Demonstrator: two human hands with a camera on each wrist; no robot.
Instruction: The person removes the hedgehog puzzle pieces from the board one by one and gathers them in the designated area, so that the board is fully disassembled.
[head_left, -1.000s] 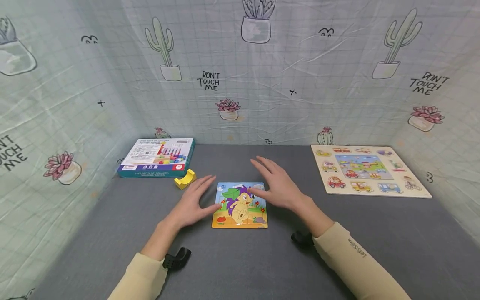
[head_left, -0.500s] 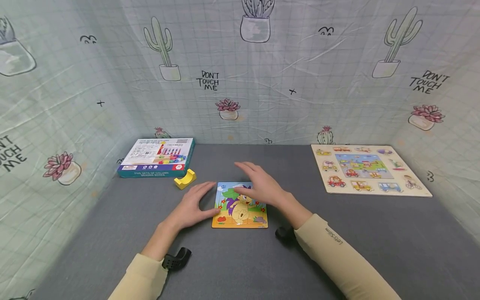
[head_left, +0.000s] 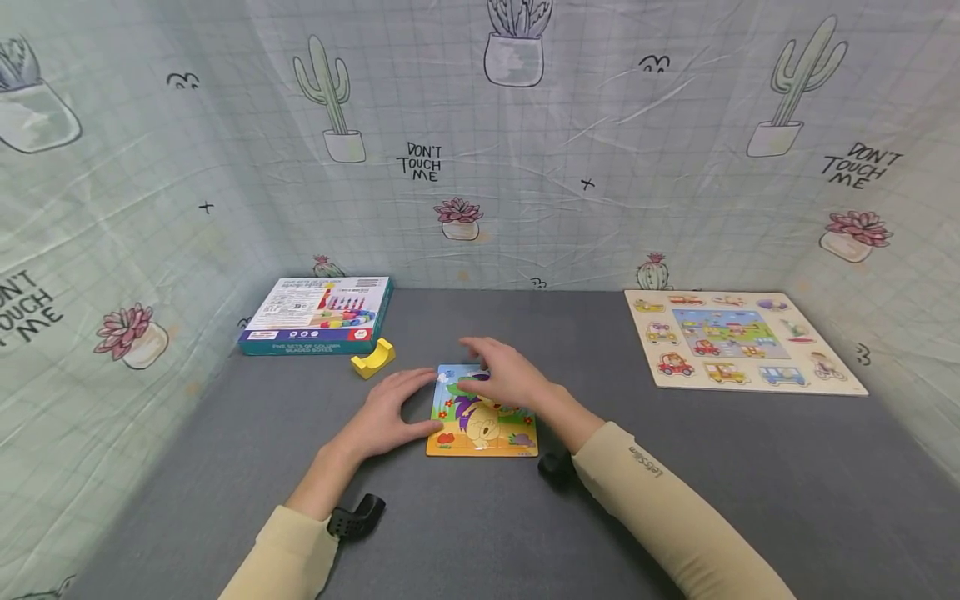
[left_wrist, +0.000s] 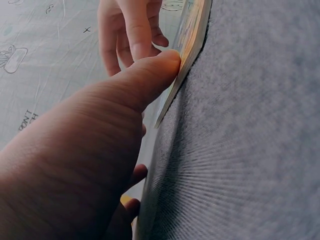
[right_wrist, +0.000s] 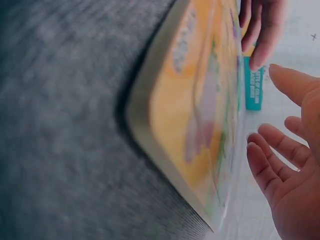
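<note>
Closest in, two beige sleeves, the left one (head_left: pixel 288 554) and the right one (head_left: pixel 660 508), reach forward over the grey surface (head_left: pixel 450 533), a black wrist-worn device (head_left: pixel 356 517) showing by the left cuff and another dark one (head_left: pixel 557 469) by the right. Ahead of them a square hedgehog jigsaw puzzle (head_left: pixel 480 427) lies flat on the surface between the hands, picture side up. The left hand (head_left: pixel 386 417) has its grip spread, thumb tip touching the puzzle's left edge and fingers reaching toward the far left corner; whether those fingertips touch it I cannot tell. The right hand (head_left: pixel 510 375) hovers over the puzzle's far right part, its grip spread too, fingers loosely bent and holding nothing. Farther off, a yellow arched block (head_left: pixel 372 362) sits left of the puzzle, just beside a teal-edged box (head_left: pixel 315 317) printed "FIVE SETS OF COLUMN". Well apart on the right lies a wooden picture board (head_left: pixel 742 342) with vehicles around a central scene. Behind everything hangs a pale cloth (head_left: pixel 645 200) printed with potted cacti and "DON'T TOUCH ME"
</note>
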